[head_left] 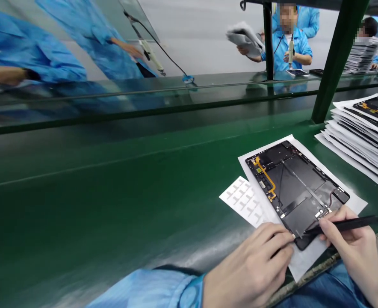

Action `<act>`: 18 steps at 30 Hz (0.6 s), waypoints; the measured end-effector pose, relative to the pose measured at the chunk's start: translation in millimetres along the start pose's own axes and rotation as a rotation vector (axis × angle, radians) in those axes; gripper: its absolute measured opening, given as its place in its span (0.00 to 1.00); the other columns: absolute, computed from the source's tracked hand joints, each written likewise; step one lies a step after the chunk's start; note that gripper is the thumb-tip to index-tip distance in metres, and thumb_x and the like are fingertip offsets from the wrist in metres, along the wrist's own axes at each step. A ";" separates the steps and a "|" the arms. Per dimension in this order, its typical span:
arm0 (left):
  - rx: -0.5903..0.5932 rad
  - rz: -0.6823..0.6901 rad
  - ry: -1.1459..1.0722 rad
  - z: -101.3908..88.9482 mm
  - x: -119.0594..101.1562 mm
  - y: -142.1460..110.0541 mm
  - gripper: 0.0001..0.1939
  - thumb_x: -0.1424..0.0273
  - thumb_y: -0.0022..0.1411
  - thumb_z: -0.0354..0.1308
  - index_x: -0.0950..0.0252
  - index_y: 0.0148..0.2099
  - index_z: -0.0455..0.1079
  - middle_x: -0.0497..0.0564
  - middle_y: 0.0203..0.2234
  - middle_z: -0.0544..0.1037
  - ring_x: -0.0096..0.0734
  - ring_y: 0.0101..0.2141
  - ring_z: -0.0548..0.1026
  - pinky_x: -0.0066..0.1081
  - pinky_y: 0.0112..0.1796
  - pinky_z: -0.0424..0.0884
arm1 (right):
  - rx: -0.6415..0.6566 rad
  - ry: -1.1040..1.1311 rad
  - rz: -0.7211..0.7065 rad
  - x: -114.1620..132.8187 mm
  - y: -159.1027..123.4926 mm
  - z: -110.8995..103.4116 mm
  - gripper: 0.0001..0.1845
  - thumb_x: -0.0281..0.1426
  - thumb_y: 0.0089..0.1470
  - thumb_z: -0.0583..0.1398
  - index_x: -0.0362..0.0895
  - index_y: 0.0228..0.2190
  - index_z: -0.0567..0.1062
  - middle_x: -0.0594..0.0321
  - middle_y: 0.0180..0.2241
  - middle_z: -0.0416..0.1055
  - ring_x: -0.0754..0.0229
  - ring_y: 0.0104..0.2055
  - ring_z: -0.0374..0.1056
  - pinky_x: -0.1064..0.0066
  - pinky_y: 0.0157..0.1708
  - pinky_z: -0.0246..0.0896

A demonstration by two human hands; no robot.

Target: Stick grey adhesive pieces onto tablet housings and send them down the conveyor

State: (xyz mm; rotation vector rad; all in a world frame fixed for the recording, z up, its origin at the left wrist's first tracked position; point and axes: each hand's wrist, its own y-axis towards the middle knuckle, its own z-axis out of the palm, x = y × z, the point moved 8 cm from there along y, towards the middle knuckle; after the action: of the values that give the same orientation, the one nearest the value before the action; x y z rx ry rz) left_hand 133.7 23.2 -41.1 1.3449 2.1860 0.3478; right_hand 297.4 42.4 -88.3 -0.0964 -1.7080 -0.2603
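My blue sleeve (150, 291) runs along the bottom of the frame, and my left hand (249, 267) sits just past it, lower right of center. Its fingers (272, 241) are together, their tips on the lower edge of the tablet (294, 188); I cannot tell whether they clamp it. My right hand (352, 248), at the lower right, pinches a black pick (346, 224) between thumb and fingers, its tip at that same edge, just beside my left fingertips.

The tablet lies face down and open on a white sheet (343, 205), right of center, with an orange flex cable (266, 177) at its upper left. A label sheet (245, 201) pokes out from under the sheet's left side. At the right edge of the frame, a stack of tablets on sheets (362, 137) sits on the green bench (80, 205), beside a green post (339, 60). Across the bench, at upper right, a co-worker in blue (291, 51) holds a sheaf of papers (245, 40).
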 end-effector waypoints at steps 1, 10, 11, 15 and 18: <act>0.012 -0.003 -0.008 1.7 0.8 -0.7 0.11 0.82 0.64 0.44 0.74 0.40 0.69 0.60 0.37 0.75 0.39 0.40 0.70 0.35 0.41 0.72 | -0.022 -0.015 0.004 1.9 -1.8 1.4 0.14 0.38 0.54 0.64 0.43 0.23 0.70 0.65 0.22 0.68 0.65 0.22 0.64 0.77 0.24 0.60; 0.043 -0.014 -0.031 4.3 0.9 -3.5 0.12 0.81 0.65 0.43 0.74 0.40 0.69 0.59 0.34 0.74 0.39 0.38 0.70 0.35 0.40 0.71 | 0.047 -0.023 0.088 1.4 -2.3 16.8 0.17 0.40 0.55 0.62 0.45 0.22 0.66 0.68 0.17 0.66 0.65 0.20 0.63 0.76 0.23 0.58; 0.041 -0.015 -0.031 4.3 0.5 -3.8 0.12 0.81 0.65 0.43 0.74 0.40 0.69 0.58 0.34 0.74 0.38 0.38 0.70 0.35 0.40 0.71 | 0.044 -0.026 0.095 0.4 -2.1 15.7 0.17 0.41 0.55 0.62 0.45 0.22 0.66 0.68 0.17 0.66 0.64 0.20 0.63 0.76 0.23 0.59; 0.038 -0.019 -0.045 5.2 0.0 -5.6 0.12 0.81 0.65 0.43 0.73 0.40 0.69 0.58 0.33 0.74 0.37 0.37 0.70 0.34 0.40 0.72 | 0.034 -0.043 0.097 0.0 -3.5 14.0 0.17 0.41 0.55 0.62 0.45 0.22 0.67 0.68 0.18 0.66 0.64 0.21 0.63 0.76 0.23 0.59; 0.034 -0.017 -0.051 4.9 0.6 -5.2 0.12 0.81 0.65 0.43 0.74 0.40 0.69 0.58 0.33 0.74 0.38 0.37 0.70 0.35 0.39 0.72 | 0.017 -0.059 0.059 2.8 -4.6 14.4 0.17 0.40 0.55 0.62 0.45 0.20 0.67 0.67 0.19 0.66 0.64 0.23 0.64 0.76 0.26 0.59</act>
State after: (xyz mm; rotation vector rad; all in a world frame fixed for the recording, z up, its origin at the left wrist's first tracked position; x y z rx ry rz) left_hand 132.4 21.0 -47.8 1.3379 2.1695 0.2683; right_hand 282.1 41.0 -87.9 -0.1429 -1.7622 -0.2014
